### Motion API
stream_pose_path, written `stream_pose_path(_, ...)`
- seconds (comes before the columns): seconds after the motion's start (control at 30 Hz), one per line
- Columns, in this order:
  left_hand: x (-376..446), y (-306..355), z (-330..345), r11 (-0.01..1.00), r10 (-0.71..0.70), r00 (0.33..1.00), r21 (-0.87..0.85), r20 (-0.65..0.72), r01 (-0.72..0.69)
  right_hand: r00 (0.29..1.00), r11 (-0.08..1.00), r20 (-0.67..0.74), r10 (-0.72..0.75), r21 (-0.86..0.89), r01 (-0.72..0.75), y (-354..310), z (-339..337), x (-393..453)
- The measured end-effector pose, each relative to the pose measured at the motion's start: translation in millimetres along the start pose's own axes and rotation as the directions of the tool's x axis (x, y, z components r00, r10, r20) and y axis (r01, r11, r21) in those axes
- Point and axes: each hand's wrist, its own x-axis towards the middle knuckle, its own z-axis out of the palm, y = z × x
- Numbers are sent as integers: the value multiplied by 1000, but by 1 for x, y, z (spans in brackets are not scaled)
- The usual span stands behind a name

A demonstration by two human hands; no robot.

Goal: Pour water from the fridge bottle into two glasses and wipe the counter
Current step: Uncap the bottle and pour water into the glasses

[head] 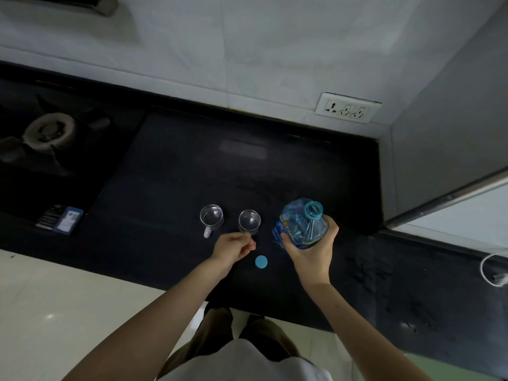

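Observation:
Two clear glasses stand side by side on the black counter [176, 166]. The left one is a handled glass mug [211, 218]; the right one is a plain glass [249, 221]. My left hand [233, 247] is loosely curled just in front of the plain glass, fingertips at its base; whether it grips the glass I cannot tell. My right hand [310, 250] holds a blue-tinted water bottle [302, 225] upright, its mouth uncapped. The blue bottle cap [261, 262] lies flat on the counter between my hands.
A gas stove burner [49, 132] sits at the far left, with a small blue card or packet [64, 219] near its front edge. A wall socket [347, 108] is behind. A grey fridge side [445, 138] rises at right. A white cable [492, 270] hangs at the right edge.

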Motion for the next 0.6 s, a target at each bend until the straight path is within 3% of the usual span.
stream_pose_path(0.27, -3, -2, -4, 999, -49, 998, 23, 42, 48, 1000, 1000, -8, 7, -6, -7, -2, 0, -1)
stream_pose_path(0.33, -6, -2, -4, 998, -27, 1000, 52, 13, 26, 1000, 1000, -9, 3, -15, -3, -2, 0, -1)
stream_pose_path(0.4, -12, -4, -5, 980, 68, 996, 191, -49, -57, 1000, 1000, -8, 9, -17, -10, -2, 0, -2)
stream_pose_path(0.47, -22, -7, -9, 844, 271, 961, 491, -46, -215, 1000, 1000, -3, 27, 2, -27, -3, 1, -3)
stream_pose_path(0.53, -34, -8, -12, 561, 430, 895, 740, 122, -371, 999, 999, 7, 33, 12, -33, -5, 1, -3)
stream_pose_path(0.6, -44, -10, -8, 326, 449, 839, 817, 308, -475, 999, 999, 11, 43, 28, -43, -5, 2, -3)
